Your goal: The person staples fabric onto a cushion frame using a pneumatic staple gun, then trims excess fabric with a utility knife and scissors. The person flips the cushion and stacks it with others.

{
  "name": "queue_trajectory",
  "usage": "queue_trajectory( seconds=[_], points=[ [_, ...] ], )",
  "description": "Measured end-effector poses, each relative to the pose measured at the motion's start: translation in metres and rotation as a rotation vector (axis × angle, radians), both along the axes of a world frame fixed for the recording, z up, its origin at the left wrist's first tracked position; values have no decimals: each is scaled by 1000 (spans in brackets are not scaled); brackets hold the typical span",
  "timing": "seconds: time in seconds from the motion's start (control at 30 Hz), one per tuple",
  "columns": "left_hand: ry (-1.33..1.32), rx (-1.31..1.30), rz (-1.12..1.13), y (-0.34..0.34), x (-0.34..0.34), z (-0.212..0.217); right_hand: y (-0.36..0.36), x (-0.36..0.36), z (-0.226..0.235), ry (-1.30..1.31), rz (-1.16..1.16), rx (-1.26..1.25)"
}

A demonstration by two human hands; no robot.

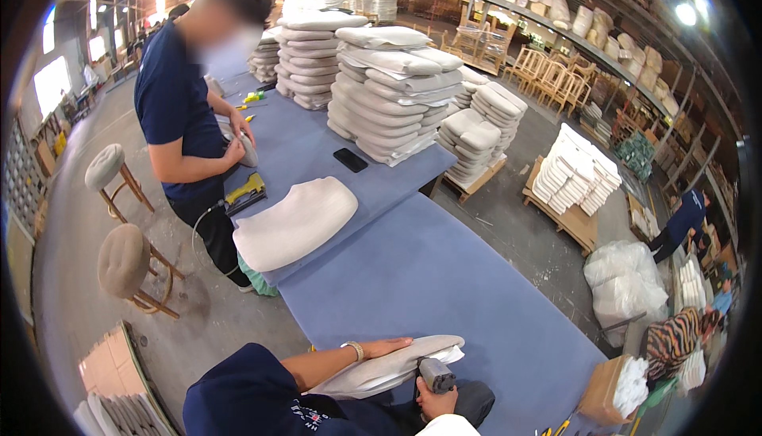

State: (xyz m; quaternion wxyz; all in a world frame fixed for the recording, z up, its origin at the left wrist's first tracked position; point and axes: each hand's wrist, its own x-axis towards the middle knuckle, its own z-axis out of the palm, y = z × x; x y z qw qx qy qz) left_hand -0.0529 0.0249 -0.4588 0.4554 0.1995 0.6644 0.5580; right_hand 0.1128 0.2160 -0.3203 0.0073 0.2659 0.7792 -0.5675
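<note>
A light grey upholstered seat cushion [357, 379] is tilted up on its edge at the near side of the blue table, with white material showing along its inner side. My left hand [386, 346] lies along the cushion's upper edge, fingers stretched out flat. In my right hand [436, 401] is a grey staple gun [436, 374], its head against or very close to the cushion's white-lined side; I cannot tell whether it touches. The cushion's lower part is hidden behind my arm and sleeve.
Another cushion [298, 224] lies on the raised table [389, 196], beside a yellow staple gun [244, 193] and a black phone [350, 160]. Tall cushion stacks [389, 90] stand farther back. A co-worker [178, 110] handles a cushion at left. Yellow-handled tools [562, 428] lie near right, by a cardboard box [607, 392].
</note>
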Motion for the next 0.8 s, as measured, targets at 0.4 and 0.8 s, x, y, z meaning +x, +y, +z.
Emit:
queue_trajectory(
  seconds=[0.4,0.8],
  points=[
    [48,-93,200,-26,18,-4,-1,0,12,-47,7,0],
    [92,-128,331,-25,17,-14,-12,3,23,2,-44,-15]
  ],
)
